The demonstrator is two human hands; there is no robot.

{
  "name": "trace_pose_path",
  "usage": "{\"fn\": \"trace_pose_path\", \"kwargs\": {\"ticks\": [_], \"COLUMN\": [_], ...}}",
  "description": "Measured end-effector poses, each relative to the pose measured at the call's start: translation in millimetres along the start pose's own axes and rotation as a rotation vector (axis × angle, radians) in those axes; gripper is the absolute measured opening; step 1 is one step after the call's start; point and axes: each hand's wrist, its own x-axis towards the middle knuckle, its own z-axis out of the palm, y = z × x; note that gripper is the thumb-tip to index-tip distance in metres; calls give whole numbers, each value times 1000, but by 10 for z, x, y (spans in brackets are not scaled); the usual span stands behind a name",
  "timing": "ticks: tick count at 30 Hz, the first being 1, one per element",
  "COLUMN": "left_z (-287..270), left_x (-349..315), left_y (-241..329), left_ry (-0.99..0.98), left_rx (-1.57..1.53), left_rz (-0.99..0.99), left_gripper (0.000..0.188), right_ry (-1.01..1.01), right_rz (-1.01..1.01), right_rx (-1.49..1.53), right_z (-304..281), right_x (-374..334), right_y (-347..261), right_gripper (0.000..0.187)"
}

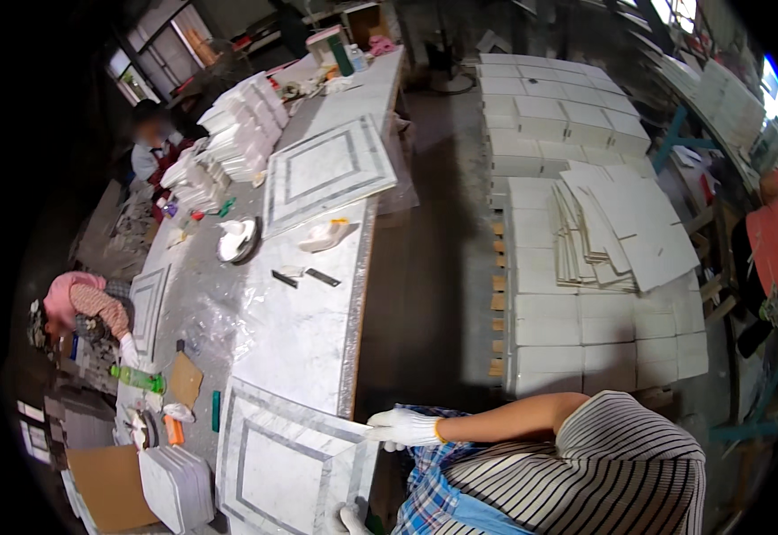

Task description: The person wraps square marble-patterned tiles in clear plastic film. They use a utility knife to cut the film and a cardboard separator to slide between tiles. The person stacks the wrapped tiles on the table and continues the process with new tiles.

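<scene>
From my remote seat I am taking the marble-patterned panel (pixel 286 464) as my clock's centre; it is lying at the near edge of the long worktable (pixel 304 357). At 10 o'clock 1 pink-clad co-worker (pixel 90 303) is leaning over, and 1 green bottle (pixel 141 379) is lying close by. Between 10 and 11, 1 second framed panel (pixel 148 308) is resting flat. At 11, 1 other co-worker (pixel 150 152) is standing behind the white stacks (pixel 242 125). Between 8 and 9, 1 pile of white slabs (pixel 175 490) is sitting. At 12, 2 dark bars (pixel 322 277) are lying, and beyond them 1 third framed panel (pixel 331 169). Between 4 and 5, my left hand (pixel 351 519) is touching the panel's edge; being cut off, it is leaving me unable to tell its grip. Between 2 and 3, my gloved right hand (pixel 402 428) is grasping the panel's corner. Towards 2, white blocks (pixel 607 361) are standing in rows.
</scene>
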Motion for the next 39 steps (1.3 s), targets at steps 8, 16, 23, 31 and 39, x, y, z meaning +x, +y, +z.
{"fn": "trace_pose_path", "kwargs": {"ticks": [8,16,23,31,39], "left_z": [-397,-434,-612,-559,-535], "left_x": [532,48,337,485,517], "left_y": [-1618,-828,-1264,-1517,-1504], "left_ry": [386,584,508,622,633], "left_rx": [-350,638,519,583,547], "left_rz": [-42,-295,-419,-396,-445], "left_gripper": [43,62,82,74,73], "right_ry": [24,33,56,57,73], "right_rz": [20,43,101,91,73], "right_rx": [-66,-135,-72,-187,-171], "right_z": [-24,49,-7,17,44], "right_x": [12,16,-8,-16,-14], "right_y": [-10,-93,-110,-188,-152], "right_gripper": [32,34,35,36,34]}}
